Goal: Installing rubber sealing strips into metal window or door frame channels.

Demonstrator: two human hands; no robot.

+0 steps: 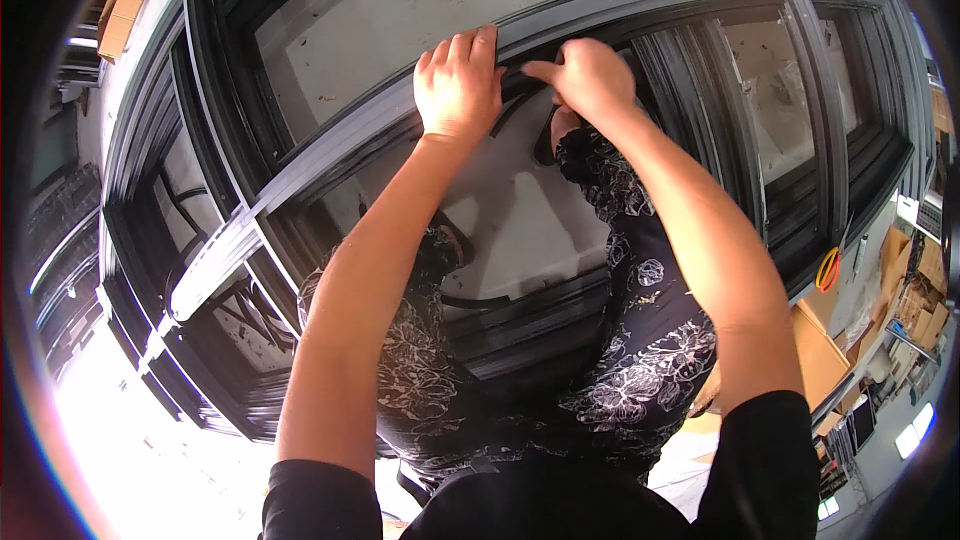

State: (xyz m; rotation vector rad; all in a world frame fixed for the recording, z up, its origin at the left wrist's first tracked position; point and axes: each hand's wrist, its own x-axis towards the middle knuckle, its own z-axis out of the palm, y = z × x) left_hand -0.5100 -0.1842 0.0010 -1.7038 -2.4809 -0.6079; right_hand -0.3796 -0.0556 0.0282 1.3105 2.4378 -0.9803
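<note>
Both hands are up on the dark grey window frame (330, 145), right on the long crossbar that runs diagonally across the view. The left hand (458, 80) lies flat on that bar, fingers close together and curled over its upper edge, pressing down. The right hand (590, 75) sits just beside it, closed up with the thumb poking out toward the left hand, pinching a black rubber strip (512, 105) against the bar. The strip drops loose from under the 2 hands and curves down over the pale panel (520, 210) behind the frame. Below the arms you can see black trousers with a white floral print (640, 360). Off to the lower right there are cardboard boxes (915, 285) and an orange ring-shaped thing (828, 268).
</note>
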